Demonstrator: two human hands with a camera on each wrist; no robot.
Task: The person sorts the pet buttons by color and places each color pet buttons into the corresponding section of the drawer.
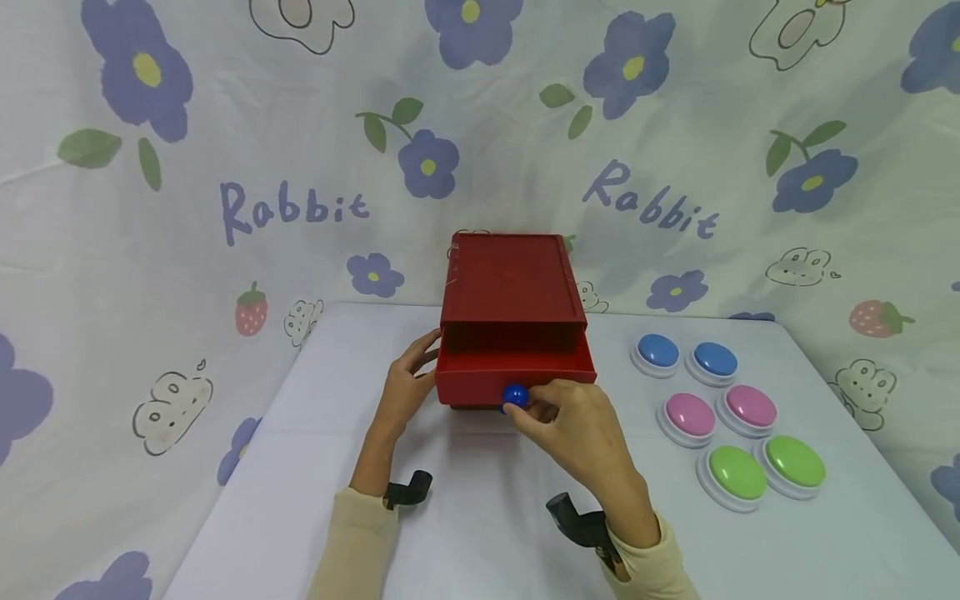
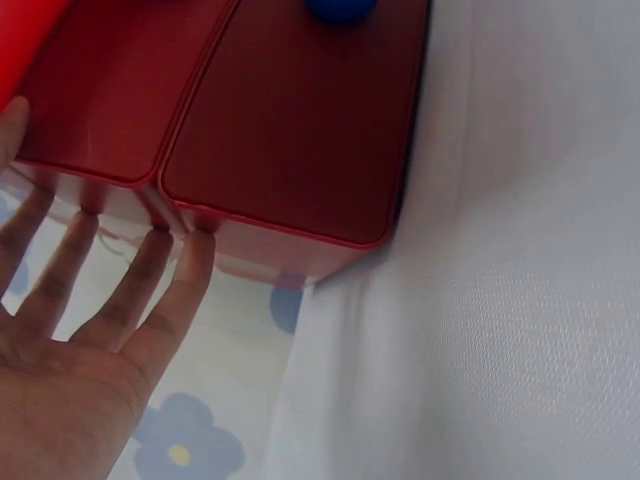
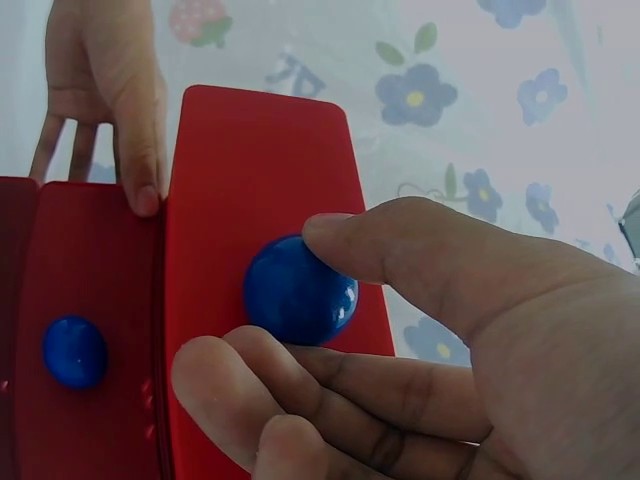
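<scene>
A red drawer cabinet [image 1: 510, 275] stands at the table's far edge, its top drawer [image 1: 472, 388] pulled partway out. My right hand [image 1: 585, 429] pinches the round blue knob [image 1: 515, 394] on that drawer's front, thumb on one side and fingers on the other, as the right wrist view confirms. Against the cabinet's left side rests my left hand [image 1: 405, 387], fingers extended and spread, fingertips at the wall in the left wrist view. A second blue knob [image 3: 75, 352] shows on a lower drawer front in the right wrist view. The visible part of the open drawer holds nothing.
Right of the cabinet, push buttons on white bases stand in pairs: blue [image 1: 658, 351], pink [image 1: 691, 415] and green [image 1: 738, 472]. A white cloth covers the table [image 1: 480, 517]. A flower-printed curtain [image 1: 495, 108] hangs behind it.
</scene>
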